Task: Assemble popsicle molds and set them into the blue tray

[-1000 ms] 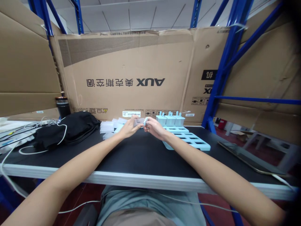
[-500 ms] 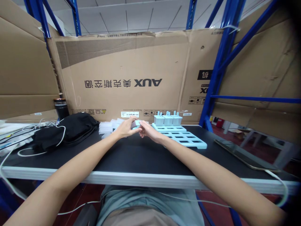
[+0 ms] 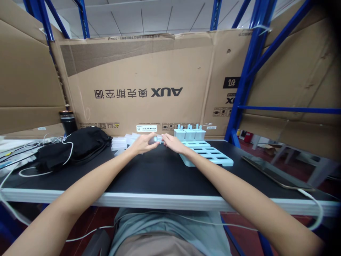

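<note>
Head view: left hand (image 3: pixel 142 144) is gripping a translucent mould (image 3: pixel 152 140); right hand (image 3: pixel 172 143) is pinching its blue cap (image 3: pixel 158 139). Blue rack (image 3: pixel 227 162) is lying right of both.

Looks like a workshop or warehouse-type spot, exact kind can't tell. Workstn = black tabletop (image 3: pixel 160 177) w/ pale metal-look edge, set betw. blue rack uprights (image 3: pixel 246 71) + diag. braces. Big AUX cardboard (image 3: pixel 138 71), printing upside down, stands as back wall; more brown board (image 3: pixel 26 64) on L side, same on R. Overhead: pale panelled ceiling (image 3: pixel 154 17). Floor (image 3: pixel 282 163) dark red, seen past R side, w/ grey legs/supports (image 3: pixel 306 169) on it. Cables (image 3: pixel 23 149) bunched at L end of tabletop.
</note>
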Demonstrator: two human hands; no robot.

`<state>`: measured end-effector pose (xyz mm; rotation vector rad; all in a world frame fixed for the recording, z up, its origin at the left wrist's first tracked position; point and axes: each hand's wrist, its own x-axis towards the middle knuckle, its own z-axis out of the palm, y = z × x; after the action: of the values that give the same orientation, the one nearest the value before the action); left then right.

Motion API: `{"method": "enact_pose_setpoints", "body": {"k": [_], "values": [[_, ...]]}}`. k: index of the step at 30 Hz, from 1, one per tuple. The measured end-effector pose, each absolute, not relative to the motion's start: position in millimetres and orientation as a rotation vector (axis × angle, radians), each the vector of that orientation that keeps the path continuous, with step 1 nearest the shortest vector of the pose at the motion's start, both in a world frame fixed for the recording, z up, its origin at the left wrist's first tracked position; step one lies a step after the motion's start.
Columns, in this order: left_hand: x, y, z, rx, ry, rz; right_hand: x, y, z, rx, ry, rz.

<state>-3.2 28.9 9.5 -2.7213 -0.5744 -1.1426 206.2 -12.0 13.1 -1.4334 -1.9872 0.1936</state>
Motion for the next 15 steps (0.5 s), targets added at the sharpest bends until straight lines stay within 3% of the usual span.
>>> {"method": "enact_pose_setpoints", "body": {"k": [4, 15], "values": [[-0.5, 24.4, 10.7, -2.723, -0.603, -1.123, 220.5, -8.0, 10.0, -1.596, -2.057, -0.158], [0.0, 26.4, 7.7, -2.797, -0.669, -1.193, 212.4, -1.5, -2.1, -1.510, -2.238, 0.002]]}}
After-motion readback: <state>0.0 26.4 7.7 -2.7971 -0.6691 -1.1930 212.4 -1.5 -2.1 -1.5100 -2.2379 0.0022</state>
